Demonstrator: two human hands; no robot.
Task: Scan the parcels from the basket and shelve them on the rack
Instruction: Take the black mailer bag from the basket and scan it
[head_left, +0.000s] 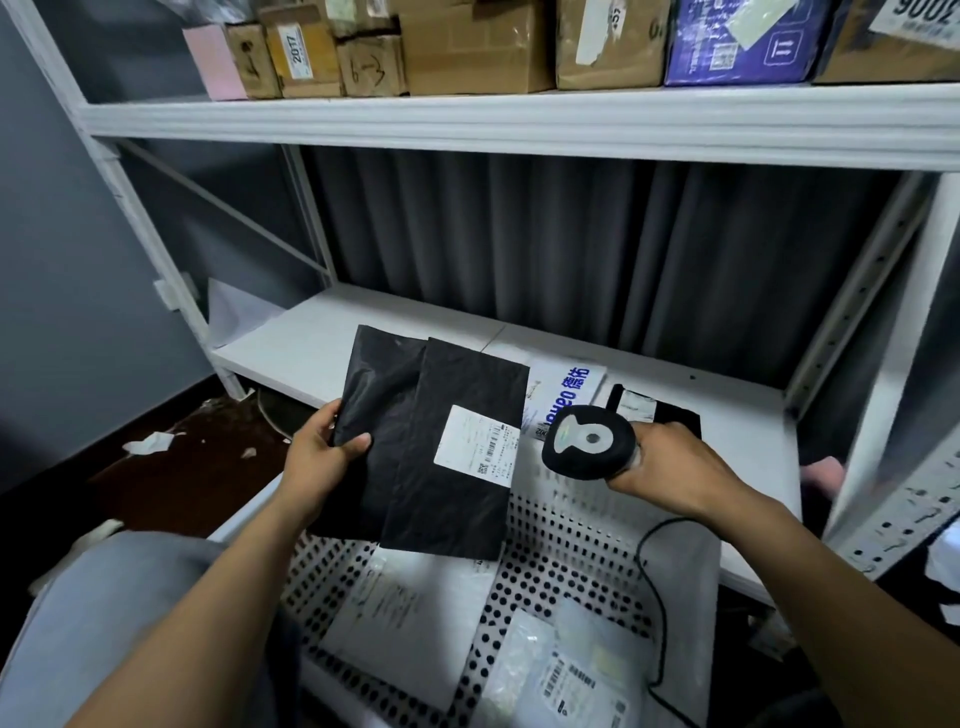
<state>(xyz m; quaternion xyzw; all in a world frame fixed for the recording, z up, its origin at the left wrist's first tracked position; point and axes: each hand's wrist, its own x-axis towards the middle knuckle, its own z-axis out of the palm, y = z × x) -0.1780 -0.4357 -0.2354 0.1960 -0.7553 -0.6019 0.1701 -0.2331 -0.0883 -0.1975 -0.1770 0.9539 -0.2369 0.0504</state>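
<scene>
One parcel (441, 493), left hand (322, 457) gripping edge, right hand (670, 467) gripping scanner (587, 441)

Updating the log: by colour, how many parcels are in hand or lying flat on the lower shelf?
Black: 2, the held mailer and the shelved mailer
White and blue: 1, the envelope
Total: 3
Leaning white sheet at far left not counted.

The left hand (322, 457) grips a flat black parcel (431, 467) by its left edge, thumb on top, its white label (475, 452) nearer the right hand (670, 467). The right hand holds a black scanner (587, 441), whose head sits just beside that label. Under both hands stands a perforated white basket (566, 540) with pale mailers (400, 613) inside. Beyond the right hand a blue-printed envelope (566, 387) lies on the rack shelf (311, 343).
</scene>
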